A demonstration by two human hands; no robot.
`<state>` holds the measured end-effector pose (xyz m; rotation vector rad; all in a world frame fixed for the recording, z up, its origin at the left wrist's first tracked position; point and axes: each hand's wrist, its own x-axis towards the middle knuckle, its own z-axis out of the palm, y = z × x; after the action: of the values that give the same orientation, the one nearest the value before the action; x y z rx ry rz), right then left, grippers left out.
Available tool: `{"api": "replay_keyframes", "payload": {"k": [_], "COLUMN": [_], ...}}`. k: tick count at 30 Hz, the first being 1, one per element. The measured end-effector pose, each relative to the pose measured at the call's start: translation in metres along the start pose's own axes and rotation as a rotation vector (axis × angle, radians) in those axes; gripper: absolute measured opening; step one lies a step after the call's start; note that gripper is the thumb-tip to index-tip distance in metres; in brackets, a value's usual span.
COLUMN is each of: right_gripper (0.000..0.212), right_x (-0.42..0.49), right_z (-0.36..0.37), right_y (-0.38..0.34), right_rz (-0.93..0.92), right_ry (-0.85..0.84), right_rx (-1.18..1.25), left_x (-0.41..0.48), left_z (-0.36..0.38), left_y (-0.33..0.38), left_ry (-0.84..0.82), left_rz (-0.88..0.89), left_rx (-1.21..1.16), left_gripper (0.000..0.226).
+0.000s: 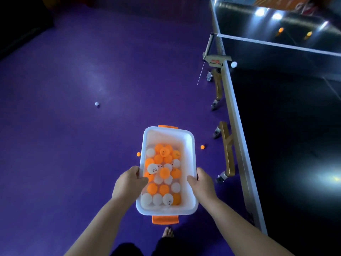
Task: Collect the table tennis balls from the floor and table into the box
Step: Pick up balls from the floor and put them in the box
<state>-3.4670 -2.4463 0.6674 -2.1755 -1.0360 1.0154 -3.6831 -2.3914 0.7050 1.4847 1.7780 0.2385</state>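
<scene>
I carry a white plastic box (191, 145) with orange latches, held above the floor in front of me and filled with several orange and white balls. My left hand (128, 182) grips its left rim and my right hand (203, 182) grips its right rim. On the purple floor lie a white ball (96, 103), an orange ball (138, 154) just left of the box and another orange ball (202, 147) to its right. A white ball (234, 64) rests on the dark table near the net post. Beyond the net lie two orange balls (281, 30) (309, 34).
The table tennis table (276, 126) fills the right side, its edge running from near right to far. Gold wheeled legs (228, 156) stand under it. The net (276, 44) crosses it. My bare foot (167, 232) shows below the box. Purple floor (73, 145) spreads left.
</scene>
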Motion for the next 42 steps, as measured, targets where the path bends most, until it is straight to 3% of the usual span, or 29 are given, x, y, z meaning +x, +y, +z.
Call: {"api": "replay_keyframes", "payload": {"k": [7, 14, 21, 26, 31, 35, 38, 42], "right_gripper": [0.03, 0.01, 0.018, 0.023, 0.029, 0.021, 0.018, 0.023], "right_x": [0.089, 0.16, 0.186, 0.204, 0.254, 0.302, 0.332, 0.351], "right_z": [0.012, 0.056, 0.098, 0.131, 0.188, 0.25, 0.288, 0.336], "right_y": [-0.049, -0.044, -0.004, 0.078, 0.21, 0.33, 0.398, 0.479], "right_rz": [0.032, 0.372, 0.708, 0.883, 1.021, 1.09, 1.113, 1.221], "right_ry": [-0.02, 0.168, 0.274, 0.284, 0.254, 0.207, 0.161, 0.115], "right_rx": [0.088, 0.189, 0.311, 0.298, 0.214, 0.118, 0.001, -0.12], "left_x": [0.118, 0.265, 0.361, 0.407, 0.453, 0.486, 0.507, 0.527], "left_z": [-0.025, -0.04, -0.007, 0.069, 0.183, 0.286, 0.352, 0.416], "left_y": [0.027, 0.042, 0.042, 0.02, -0.029, -0.078, -0.115, -0.155], "left_ry": [-0.004, -0.174, -0.3, -0.346, -0.34, -0.32, -0.299, -0.331], "left_rz": [0.031, 0.124, 0.113, 0.092, 0.054, 0.013, 0.02, 0.011], "left_rx": [0.038, 0.197, 0.269, 0.265, 0.21, 0.138, 0.093, 0.086], "left_gripper": [0.012, 0.007, 0.007, 0.011, 0.006, 0.024, 0.008, 0.011]}}
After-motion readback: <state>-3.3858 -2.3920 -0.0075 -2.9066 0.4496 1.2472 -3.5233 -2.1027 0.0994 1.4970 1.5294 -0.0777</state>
